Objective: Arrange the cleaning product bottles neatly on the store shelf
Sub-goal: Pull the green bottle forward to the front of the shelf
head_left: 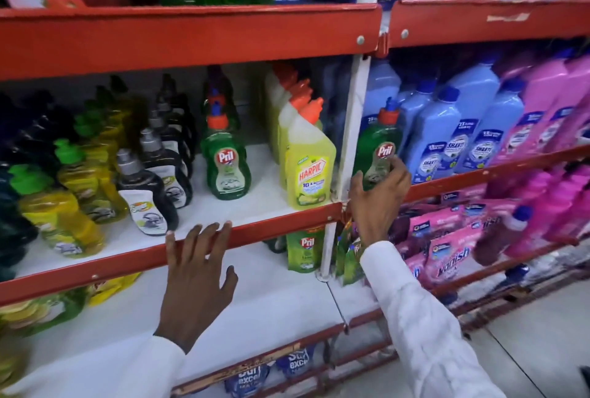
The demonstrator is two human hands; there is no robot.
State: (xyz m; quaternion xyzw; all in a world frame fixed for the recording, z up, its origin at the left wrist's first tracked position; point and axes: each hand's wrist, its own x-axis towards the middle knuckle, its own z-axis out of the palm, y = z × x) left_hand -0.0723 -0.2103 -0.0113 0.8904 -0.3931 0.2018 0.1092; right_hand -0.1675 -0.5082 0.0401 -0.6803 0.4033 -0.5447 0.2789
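Observation:
My right hand [378, 198] grips the lower body of a green Pril bottle [380, 145] with an orange and blue cap, held upright in front of the white shelf post. My left hand [198, 273] is open, its fingertips resting on the red front lip of the middle shelf [127, 257]. On that shelf a row of green Pril bottles [226, 167] stands near the middle, and a row of yellow Harpic bottles [308, 171] stands to its right. A gap of white shelf board lies between those two rows.
Rows of black bottles [150, 196] and yellow bottles [64, 215] fill the left of the shelf. Light blue bottles [447, 139] and pink bottles [549, 116] stand in the right bay. Green Pril pouches [305, 250] and pink Vanish packs [447, 257] sit below.

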